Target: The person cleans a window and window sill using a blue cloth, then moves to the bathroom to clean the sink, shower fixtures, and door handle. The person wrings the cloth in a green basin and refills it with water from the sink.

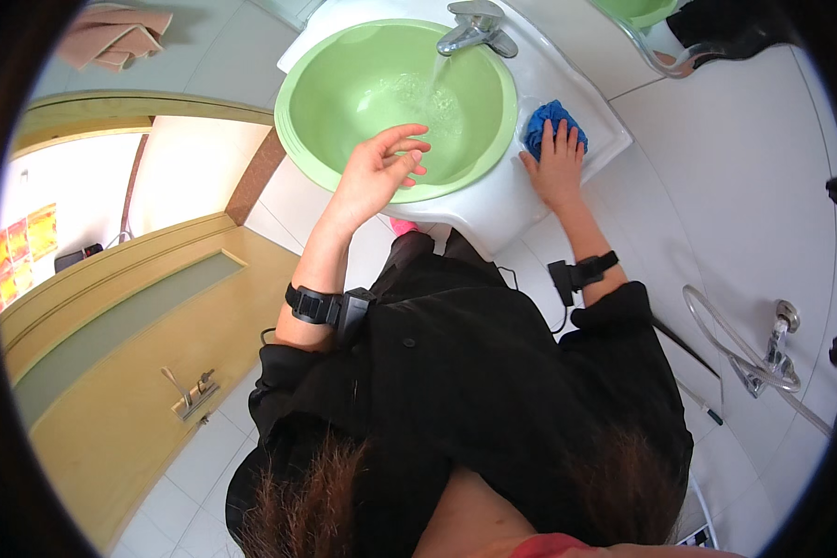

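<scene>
Water streams from the chrome faucet (pixel 476 29) into a light green plastic basin (pixel 314 91), which sits in the white ceramic sink (pixel 600 115). Some water shows at the basin's bottom, rippling under the stream. Over the basin's near rim hovers my left hand (pixel 383 164), fingers loosely curled and apart, with nothing in it. My right hand (pixel 558 164) rests on a crumpled blue cloth (pixel 556 125) on the sink's right ledge. Its fingers lie spread across the cloth, pressing it from above rather than closing around it.
A yellow wooden door (pixel 146 335) with a metal handle (pixel 194 397) stands at the left beside a doorway. A pinkish towel (pixel 115 35) hangs at upper left. On the right wall are a chrome shower mixer (pixel 774 356) and its hose (pixel 704 314). A mirror edge (pixel 662 66) juts at upper right.
</scene>
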Demonstrator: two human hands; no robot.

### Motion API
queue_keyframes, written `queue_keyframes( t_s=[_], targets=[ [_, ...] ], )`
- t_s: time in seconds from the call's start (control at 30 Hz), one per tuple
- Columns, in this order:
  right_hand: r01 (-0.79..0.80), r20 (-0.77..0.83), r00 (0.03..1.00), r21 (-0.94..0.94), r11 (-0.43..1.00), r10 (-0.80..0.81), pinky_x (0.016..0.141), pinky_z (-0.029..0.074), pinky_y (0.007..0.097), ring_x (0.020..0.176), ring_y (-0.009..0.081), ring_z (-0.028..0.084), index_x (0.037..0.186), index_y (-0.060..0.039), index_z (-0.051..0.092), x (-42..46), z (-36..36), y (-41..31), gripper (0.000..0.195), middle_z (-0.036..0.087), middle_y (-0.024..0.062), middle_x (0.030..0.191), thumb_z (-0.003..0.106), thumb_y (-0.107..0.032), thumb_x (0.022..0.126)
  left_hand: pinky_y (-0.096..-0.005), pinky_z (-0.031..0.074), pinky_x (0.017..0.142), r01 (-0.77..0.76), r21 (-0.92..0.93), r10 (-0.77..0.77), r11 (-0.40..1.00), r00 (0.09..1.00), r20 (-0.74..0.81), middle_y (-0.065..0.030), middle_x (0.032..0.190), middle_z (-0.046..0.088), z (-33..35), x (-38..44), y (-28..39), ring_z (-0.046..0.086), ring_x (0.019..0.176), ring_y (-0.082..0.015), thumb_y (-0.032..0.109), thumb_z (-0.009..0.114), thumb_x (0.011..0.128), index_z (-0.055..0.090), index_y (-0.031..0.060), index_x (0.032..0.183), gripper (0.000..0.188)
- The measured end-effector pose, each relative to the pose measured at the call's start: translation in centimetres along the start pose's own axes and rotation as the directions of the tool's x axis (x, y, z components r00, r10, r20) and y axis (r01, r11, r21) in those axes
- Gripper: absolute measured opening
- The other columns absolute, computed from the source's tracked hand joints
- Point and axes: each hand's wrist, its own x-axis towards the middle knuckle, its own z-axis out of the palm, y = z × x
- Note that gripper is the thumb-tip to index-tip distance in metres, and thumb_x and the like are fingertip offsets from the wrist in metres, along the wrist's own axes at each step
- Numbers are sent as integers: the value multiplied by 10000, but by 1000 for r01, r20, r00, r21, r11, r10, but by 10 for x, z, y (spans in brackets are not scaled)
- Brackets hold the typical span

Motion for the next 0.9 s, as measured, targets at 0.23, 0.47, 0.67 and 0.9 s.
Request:
queue_keyframes(
  t_s=[0.23, 0.47, 0.67, 0.9],
  targets=[
    [90, 6, 996, -22, 996, -89, 1148, 204, 589, 1431, 456, 254, 1511, -87, 326, 68, 16, -5, 702, 290, 255, 1553, 610, -363, 931, -273, 548, 794, 36, -98, -38, 995, 999, -15, -127, 1165, 683, 6, -10, -13, 670, 915, -141, 72, 546, 988, 564, 18, 1329, 345],
    [117, -84, 989, -31, 993, -120, 1131, 295, 530, 1393, 340, 386, 1447, -281, 438, 91, 16, 7, 522, 402, 115, 1527, 585, -285, 946, -269, 549, 795, 15, -74, -16, 997, 1000, -21, -119, 1151, 691, 12, -10, -10, 671, 899, -137, 84, 543, 999, 565, 15, 1325, 333],
    [-27, -103, 995, -144, 989, 12, 1065, 344, 564, 1321, 373, 454, 1350, -187, 525, 11, -11, 24, 409, 498, 143, 1447, 551, -227, 945, -273, 551, 791, -67, -85, 67, 994, 998, -10, -130, 1141, 695, 13, -24, -6, 679, 897, -149, 92, 543, 995, 568, 13, 1321, 336],
    [589, 71, 800, 97, 803, -596, 1055, 419, 468, 1257, 285, 520, 1241, -186, 611, -91, -22, -54, 350, 552, 94, 1369, 550, -156, 898, -282, 556, 782, -103, -145, 99, 984, 994, -40, -151, 1124, 698, 4, -65, -26, 693, 900, -175, 97, 544, 990, 579, 2, 1302, 329]
  ],
)
